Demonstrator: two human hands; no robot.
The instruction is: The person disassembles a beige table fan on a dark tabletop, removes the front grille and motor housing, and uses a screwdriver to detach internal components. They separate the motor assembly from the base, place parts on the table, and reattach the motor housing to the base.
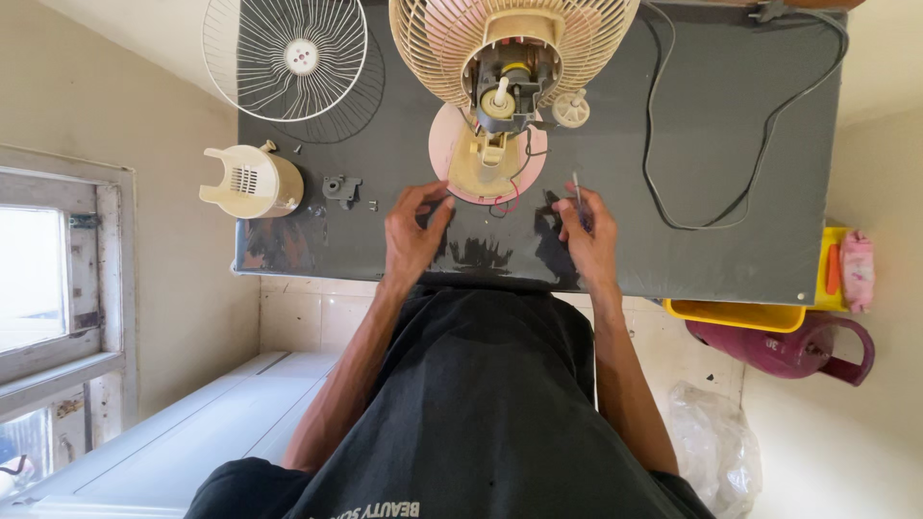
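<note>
The left hand [411,234] rests on the dark grey table [711,250], fingers loosely curled and holding nothing, its tips touching the rim of the round pink fan base [450,144]. The right hand [588,234] pinches a thin metal screwdriver [577,188] upright between thumb and fingers. Between and just beyond both hands stands the opened fan: a cream ribbed rear grille [586,38] around a bare motor [505,91] with a pale plastic shaft, red and black wires trailing by the base. A cream slotted motor cover [252,181] and a small grey bracket [342,187] lie to one side, a white wire front guard [286,56] beyond them. A black cord [673,207] loops over the matte, scuffed top. Pale tiled floor, a window frame [91,279] and a yellow tub [740,314] border the table; its near edge meets the person's black shirt [481,404]
</note>
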